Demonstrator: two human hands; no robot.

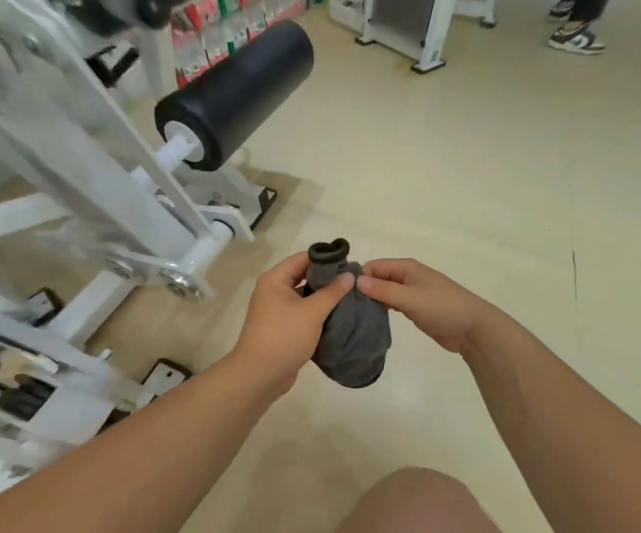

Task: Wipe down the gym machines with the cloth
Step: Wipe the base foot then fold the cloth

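The left hand (292, 313) curls its fingers (343, 282) round the neck of the grey cloth (355, 340), and the right hand (415, 302) pinches that neck between thumb and forefinger from 3 o'clock. The bunched cloth is held above the floor (465, 167), its long axis near upright, with the rolled dark rim toward 12 o'clock and the rounded bulk toward 6. The white machine (91, 178) stands apart at 10 o'clock.
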